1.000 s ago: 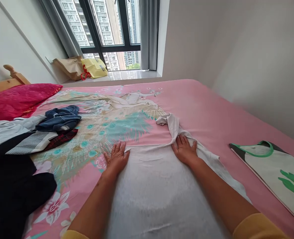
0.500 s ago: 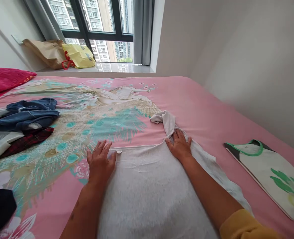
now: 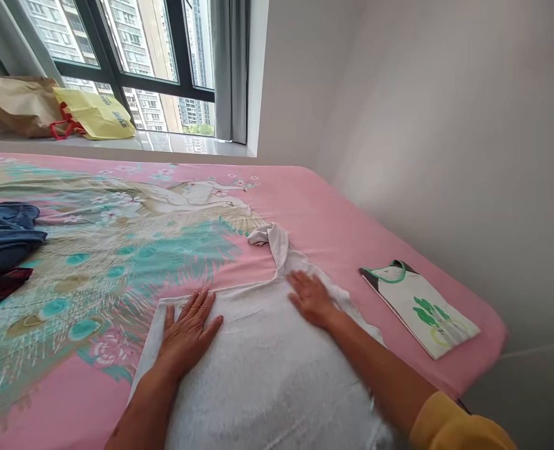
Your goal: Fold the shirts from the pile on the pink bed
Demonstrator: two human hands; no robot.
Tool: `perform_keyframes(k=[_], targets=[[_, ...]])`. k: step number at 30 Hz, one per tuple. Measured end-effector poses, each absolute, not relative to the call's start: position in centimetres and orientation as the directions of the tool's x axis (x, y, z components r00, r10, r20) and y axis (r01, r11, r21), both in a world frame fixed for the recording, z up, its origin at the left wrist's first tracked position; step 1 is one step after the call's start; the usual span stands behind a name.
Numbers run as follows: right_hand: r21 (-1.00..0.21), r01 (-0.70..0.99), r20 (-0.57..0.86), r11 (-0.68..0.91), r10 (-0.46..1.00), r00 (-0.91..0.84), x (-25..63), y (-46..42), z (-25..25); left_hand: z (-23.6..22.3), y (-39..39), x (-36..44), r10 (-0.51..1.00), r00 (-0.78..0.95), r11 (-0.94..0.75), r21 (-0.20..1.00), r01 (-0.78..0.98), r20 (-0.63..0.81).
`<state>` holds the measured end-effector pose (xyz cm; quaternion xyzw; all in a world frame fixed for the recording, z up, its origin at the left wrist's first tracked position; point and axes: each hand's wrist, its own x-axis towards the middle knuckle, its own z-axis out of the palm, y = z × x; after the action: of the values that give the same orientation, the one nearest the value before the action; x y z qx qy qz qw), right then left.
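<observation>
A light grey garment [image 3: 253,369], its kind unclear, lies spread over the pink patterned bedsheet [image 3: 305,206], its near part running out of the picture. At its far end a narrow piece of the cloth sticks out, twisted and folded over. My left hand [image 3: 187,331] rests flat on the garment's far left corner, fingers stretched out. Over its far right part is my right hand [image 3: 311,297], slightly blurred, fingers extended and holding nothing. Wrinkled cloth edges the garment along the right forearm.
A folded white shirt [image 3: 421,306] with a green collar and green print lies at the right. Dark blue clothes [image 3: 7,234] are piled at the left edge. A brown paper bag [image 3: 19,103] and a yellow bag [image 3: 96,112] stand on the windowsill. A wall rises behind the bed's right side.
The view has turned to the right. My left hand has gone from beside the garment's left edge onto its corner, which now spreads further left. My right hand has shifted slightly nearer.
</observation>
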<state>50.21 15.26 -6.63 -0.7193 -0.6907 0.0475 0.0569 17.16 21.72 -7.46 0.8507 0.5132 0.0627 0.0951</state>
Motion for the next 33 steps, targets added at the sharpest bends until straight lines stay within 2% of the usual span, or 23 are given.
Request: perform_keyframes(k=[4, 6, 8, 11, 12, 14, 17, 19, 21, 22, 24, 25, 26, 29, 33], targets=[[-0.022, 0.920, -0.177, -0.390, 0.908, 0.381, 55.3, 14.3, -5.0, -7.2, 21.5, 17.2, 0.887, 0.461, -0.451, 0.239, 0.860, 0.015], [0.040, 0.864, -0.180, -0.502, 0.847, 0.501, 55.1, 14.6, -4.0, -7.3, 21.5, 17.2, 0.889, 0.458, -0.445, 0.246, 0.861, 0.005], [0.039, 0.902, -0.107, -0.430, 0.896, 0.431, 53.0, 14.4, -3.9, -7.5, 21.6, 17.2, 0.886, 0.464, -0.452, 0.250, 0.856, 0.011], [-0.050, 0.993, -0.054, -0.109, 0.993, 0.106, 50.3, 12.9, -5.7, -7.8, 21.8, 17.1, 0.885, 0.465, -0.458, 0.246, 0.854, 0.034], [-0.068, 0.992, -0.059, -0.108, 0.993, 0.104, 50.3, 12.4, -6.3, -7.9, 21.8, 17.1, 0.884, 0.465, -0.459, 0.243, 0.854, 0.035], [-0.066, 0.964, -0.082, -0.256, 0.965, 0.250, 51.9, 11.5, -7.1, -7.9, 21.8, 17.1, 0.884, 0.466, -0.460, 0.238, 0.855, 0.032], [-0.017, 0.850, -0.151, -0.526, 0.842, 0.518, 55.1, 11.5, -6.1, -7.9, 21.8, 17.1, 0.883, 0.468, -0.461, 0.236, 0.855, 0.031], [0.016, 0.792, -0.137, -0.610, 0.783, 0.606, 54.9, 11.6, -4.7, -7.9, 21.8, 17.1, 0.883, 0.468, -0.462, 0.233, 0.855, 0.033], [0.018, 0.842, -0.059, -0.538, 0.841, 0.538, 52.3, 11.1, -4.0, -8.1, 21.9, 17.1, 0.879, 0.474, -0.471, 0.226, 0.853, 0.042], [-0.001, 0.911, -0.029, -0.411, 0.911, 0.411, 50.6, 10.5, -4.1, -8.2, 22.0, 17.1, 0.878, 0.477, -0.475, 0.221, 0.852, 0.048], [-0.067, 0.993, -0.056, -0.092, 0.994, 0.089, 47.8, 8.9, -4.9, -8.4, 22.1, 17.2, 0.878, 0.474, -0.476, 0.208, 0.855, 0.059], [-0.095, 0.995, -0.052, -0.013, 0.999, 0.008, 47.2, 8.0, -5.5, -8.5, 22.2, 17.2, 0.878, 0.474, -0.476, 0.201, 0.856, 0.059], [-0.103, 0.994, -0.050, -0.020, 0.999, 0.015, 47.3, 7.2, -6.1, -8.5, 22.2, 17.2, 0.878, 0.476, -0.478, 0.194, 0.857, 0.058], [-0.061, 0.961, -0.067, -0.271, 0.961, 0.267, 50.9, 5.3, -6.7, -8.6, 22.3, 17.3, 0.873, 0.485, -0.487, 0.182, 0.854, 0.060], [-0.020, 0.833, -0.110, -0.552, 0.830, 0.547, 54.3, 4.7, -4.8, -8.4, 22.3, 17.4, 0.872, 0.484, -0.490, 0.172, 0.855, 0.078]])
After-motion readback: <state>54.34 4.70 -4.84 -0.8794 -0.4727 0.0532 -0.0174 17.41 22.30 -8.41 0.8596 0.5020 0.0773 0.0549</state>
